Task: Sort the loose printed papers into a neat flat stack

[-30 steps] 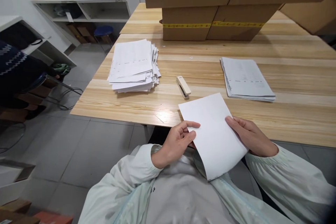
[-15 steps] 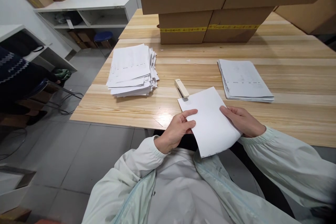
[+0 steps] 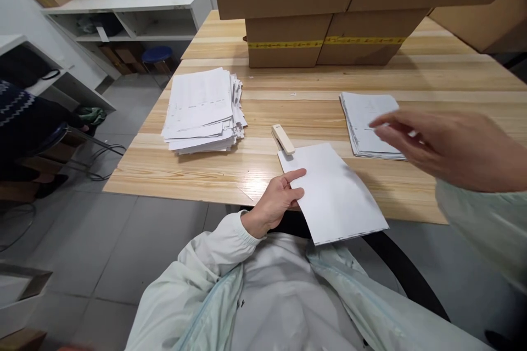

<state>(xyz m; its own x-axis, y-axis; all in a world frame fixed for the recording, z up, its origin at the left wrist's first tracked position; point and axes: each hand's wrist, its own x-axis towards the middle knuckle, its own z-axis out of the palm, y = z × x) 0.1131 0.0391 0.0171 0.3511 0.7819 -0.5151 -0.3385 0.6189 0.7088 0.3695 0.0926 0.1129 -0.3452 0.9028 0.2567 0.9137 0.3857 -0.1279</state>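
My left hand [image 3: 280, 197] is closed on the left edge of a white sheet of paper [image 3: 335, 197], thumb and fingers pinching it. The paper lies partly on the table and hangs over its front edge; whether it is one sheet or several I cannot tell. A cream stapler [image 3: 282, 140] rests on the table by the paper's upper left corner. My right hand [image 3: 432, 140], a little blurred, hovers in front of the right stack of printed papers [image 3: 364, 120] and hides part of it. Its fingers are bent and apart, with nothing visible in them.
A taller, uneven stack of printed papers [image 3: 200, 104] sits at the left of the wooden table [image 3: 284, 85]. Cardboard boxes [image 3: 284, 38] are piled at the back. Beyond the left edge are a blue stool [image 3: 157, 55], white shelves [image 3: 123, 5] and a seated person [image 3: 24, 126].
My right hand has let go of the paper's right edge and moved up and right to the right stack. The paper lies flatter; my left hand still holds it.
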